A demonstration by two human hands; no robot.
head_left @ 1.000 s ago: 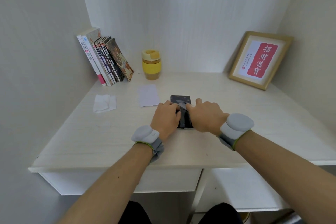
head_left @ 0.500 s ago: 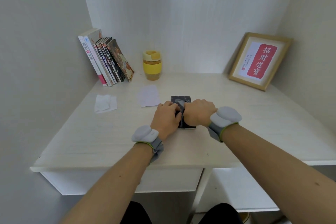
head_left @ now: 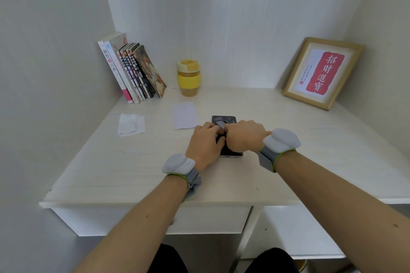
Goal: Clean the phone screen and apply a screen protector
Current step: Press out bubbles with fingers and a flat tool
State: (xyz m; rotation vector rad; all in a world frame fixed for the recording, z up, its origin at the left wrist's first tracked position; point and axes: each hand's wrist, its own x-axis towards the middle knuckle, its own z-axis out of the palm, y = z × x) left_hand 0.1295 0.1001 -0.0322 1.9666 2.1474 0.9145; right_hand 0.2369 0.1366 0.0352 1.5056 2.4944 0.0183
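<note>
phone [head_left: 224, 120] lies flat mid-counter [head_left: 310, 150], mostly under both hands; left hand [head_left: 205, 143] holds its left edge, fingers curled over it; right hand [head_left: 243, 137] has a tight grip on a small grey wipe [head_left: 220, 125] on the screen; white sheet [head_left: 185, 115] just beside the phone, tissue [head_left: 131, 124] further left

Leaning books [head_left: 133, 71], yellow cup [head_left: 188, 77], framed calligraphy [head_left: 322, 72] on desk [head_left: 111, 162]

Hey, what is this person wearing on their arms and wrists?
Both forearms are bare, with no sleeves. Each wrist carries a rounded pale grey pod on a grey fabric band edged in green: one on the left wrist, one on the right wrist. No cables or markings show.
</note>
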